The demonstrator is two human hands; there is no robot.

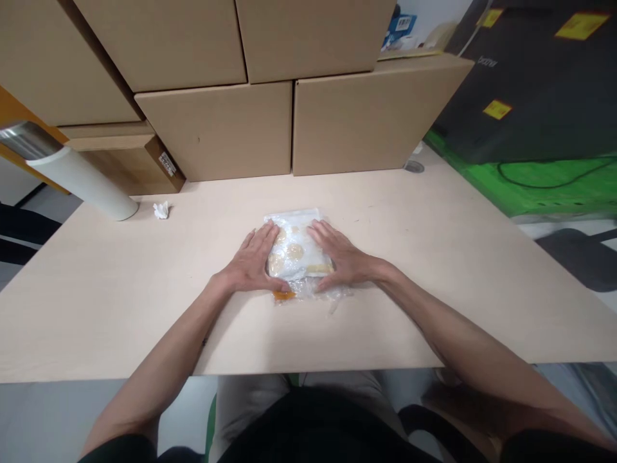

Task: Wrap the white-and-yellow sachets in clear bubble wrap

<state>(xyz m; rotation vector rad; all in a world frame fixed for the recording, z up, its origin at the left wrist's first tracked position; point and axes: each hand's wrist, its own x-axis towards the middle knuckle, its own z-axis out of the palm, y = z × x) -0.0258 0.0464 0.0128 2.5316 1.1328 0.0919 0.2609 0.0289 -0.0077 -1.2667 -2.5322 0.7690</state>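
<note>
A flat white package with round tan patches [295,249], wrapped in clear crinkled plastic, lies on the table in front of me. My left hand [253,260] grips its left side, fingers spread along that edge and thumb at the near left corner. Along the right side, my right hand [344,256] holds it the same way, with fingertips over the top and thumb near the front edge. Loose clear plastic [308,290] sticks out at the near end, and a small orange patch [284,296] shows beside my left thumb. The package's underside is hidden.
Stacked cardboard boxes [219,132] line the table's back edge. At the left stand a white bottle with a metal cap [87,183] and a crumpled white tissue [162,210]. A large dark box [525,83] rests on a green surface [535,190] at the right.
</note>
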